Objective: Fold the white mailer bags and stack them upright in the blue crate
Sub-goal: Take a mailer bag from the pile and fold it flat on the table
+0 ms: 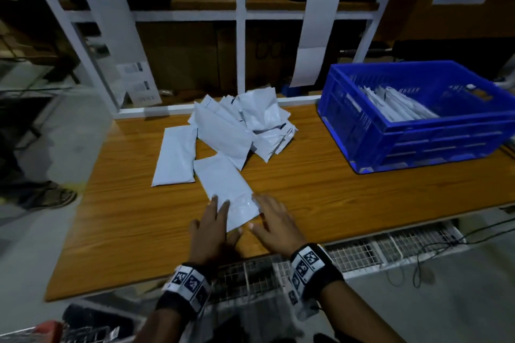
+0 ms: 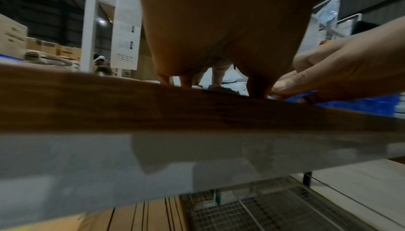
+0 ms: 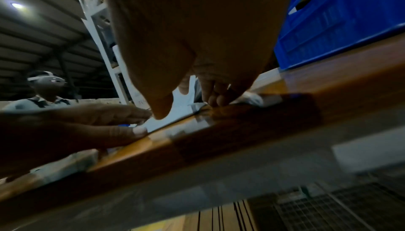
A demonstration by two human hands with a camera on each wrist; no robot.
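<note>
Worktop (image 1: pixel 320 203), wood-grain, carrying all task items; white shelving frame (image 1: pixel 240 36) along its far edge

Mailer bag (image 1: pixel 228 189), white, lying flat near the front edge at the middle, long axis running away and slightly leftward; its near end lies under both hands

Left hand (image 1: pixel 213 228): fingers straight and spread, palm down, fingertips resting on the near left part of the mailer bag, thumb at its near corner; pressing flat, nothing gripped. Left wrist view shows the fingertips (image 2: pixel 186 80) touching down on the surface

Right hand (image 1: pixel 274 224): fingers extended and a little apart, palm down, laid on the near right edge of the same bag; right wrist view shows the thumb (image 3: pixel 162 110) on the white sheet and fingers slightly bent at the bag's edge; blurred, nothing seen clasped

Second flat bag (image 1: pixel 175 160), white, just left of the first, toward the left edge, lying apart from both hands

Loose heap of mailer bags (image 1: pixel 248 122), white, unsorted and overlapping, toward the far edge at the middle; its near sheets overlap the far ends of the two flat bags

Blue crate (image 1: pixel 412 133), perforated walls, at the far right corner, well apart from the hands; folded bags (image 1: pixel 398 104) stand leaning in a row at its left half

Paper strips (image 1: pixel 317 30), white, hanging from the frame

Wire mesh rack (image 1: pixel 359 253) below the front edge

Wrist bands (image 1: pixel 312 264) with printed square markers on both forearms
</note>
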